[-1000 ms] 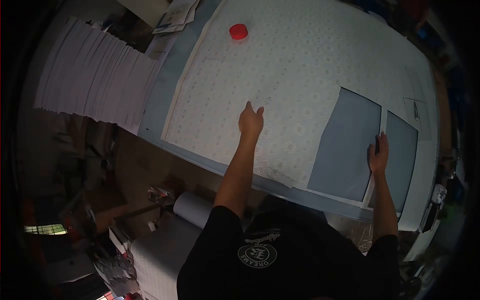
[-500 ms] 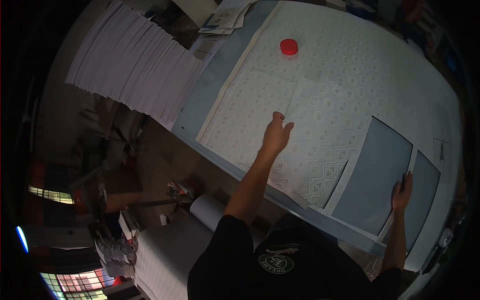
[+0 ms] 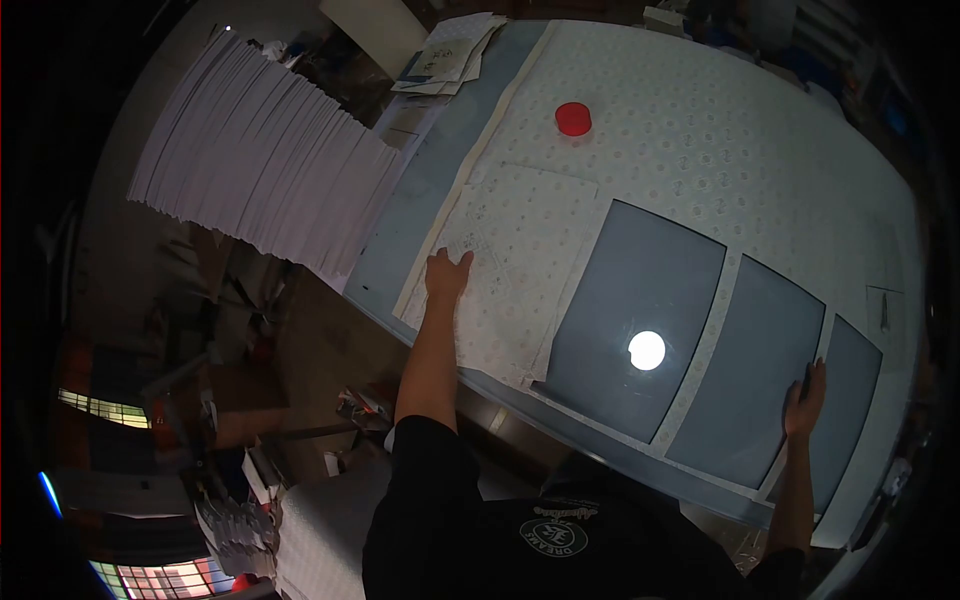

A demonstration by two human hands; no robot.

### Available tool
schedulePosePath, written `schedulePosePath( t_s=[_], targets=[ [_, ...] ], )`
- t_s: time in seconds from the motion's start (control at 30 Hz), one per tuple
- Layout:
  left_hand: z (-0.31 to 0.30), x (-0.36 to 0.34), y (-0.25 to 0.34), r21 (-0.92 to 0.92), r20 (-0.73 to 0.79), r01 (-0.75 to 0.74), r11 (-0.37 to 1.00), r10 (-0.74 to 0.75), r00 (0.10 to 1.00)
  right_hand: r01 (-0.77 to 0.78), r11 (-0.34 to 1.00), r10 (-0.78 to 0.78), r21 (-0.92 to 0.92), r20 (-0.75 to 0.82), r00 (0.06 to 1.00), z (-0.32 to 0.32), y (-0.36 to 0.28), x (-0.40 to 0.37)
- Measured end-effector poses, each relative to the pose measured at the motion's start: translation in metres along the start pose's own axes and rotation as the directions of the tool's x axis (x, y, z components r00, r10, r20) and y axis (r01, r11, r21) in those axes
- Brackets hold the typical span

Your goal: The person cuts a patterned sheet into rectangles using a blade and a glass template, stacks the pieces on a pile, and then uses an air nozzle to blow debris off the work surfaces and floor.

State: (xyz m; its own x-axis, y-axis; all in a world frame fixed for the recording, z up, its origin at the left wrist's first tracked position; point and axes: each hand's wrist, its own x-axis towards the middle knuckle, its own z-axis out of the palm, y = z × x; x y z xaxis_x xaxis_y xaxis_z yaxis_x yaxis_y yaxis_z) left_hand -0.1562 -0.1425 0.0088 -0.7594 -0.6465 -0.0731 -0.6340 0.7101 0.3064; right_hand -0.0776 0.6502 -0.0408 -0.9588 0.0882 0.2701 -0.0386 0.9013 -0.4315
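My left hand (image 3: 448,275) rests on a loose rectangular piece of pale patterned sheet (image 3: 520,270), near its left side, with thumb and fingers apart. This piece lies over the left part of a larger patterned sheet (image 3: 670,160). My right hand (image 3: 803,402) is by the narrow strip between two cut-out openings at the right. A small dark object (image 3: 807,378) shows between its thumb and fingers; its kind is not clear. Through three rectangular openings in the large sheet, the blue-grey tabletop (image 3: 750,370) shows.
A red round lid-like object (image 3: 573,119) sits on the sheet toward the back. At the left rises a tall stack of white sheets (image 3: 265,150), with printed papers (image 3: 445,60) behind. A thin tool (image 3: 884,312) lies at the far right. A bright round spot (image 3: 647,350) marks the left opening.
My left hand has moved left with the cut piece, which has slid off a third opening, baring the tabletop. The right hand has barely moved. A bright spot has appeared.
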Motion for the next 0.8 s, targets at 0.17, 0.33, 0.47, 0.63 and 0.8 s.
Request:
schedulePosePath(
  t_s=[0.17,0.33,0.47,0.63,0.8],
  targets=[
    [0.002,0.021,0.001,0.076,0.034,0.025,0.997,-0.027,0.999,-0.047,0.999,0.047,0.021,-0.025,0.999,-0.002,-0.010,0.000],
    [-0.038,0.017,0.004,-0.079,0.147,0.019,0.997,-0.007,0.989,-0.023,1.000,0.023,0.012,-0.027,0.999,-0.004,-0.014,-0.001],
    [-0.065,-0.002,0.004,-0.289,0.283,-0.083,0.954,0.168,0.944,-0.035,0.999,0.035,-0.003,-0.004,0.999,-0.007,-0.015,0.000],
    [-0.131,-0.079,0.051,-0.549,0.086,-0.296,0.781,0.405,0.910,-0.039,0.999,0.039,-0.013,-0.009,0.999,-0.009,-0.021,-0.001],
    [-0.210,-0.162,0.100,-0.316,-0.053,-0.626,0.713,0.645,0.762,-0.082,0.997,0.082,0.006,-0.004,0.997,-0.010,-0.025,0.002]
  ],
)
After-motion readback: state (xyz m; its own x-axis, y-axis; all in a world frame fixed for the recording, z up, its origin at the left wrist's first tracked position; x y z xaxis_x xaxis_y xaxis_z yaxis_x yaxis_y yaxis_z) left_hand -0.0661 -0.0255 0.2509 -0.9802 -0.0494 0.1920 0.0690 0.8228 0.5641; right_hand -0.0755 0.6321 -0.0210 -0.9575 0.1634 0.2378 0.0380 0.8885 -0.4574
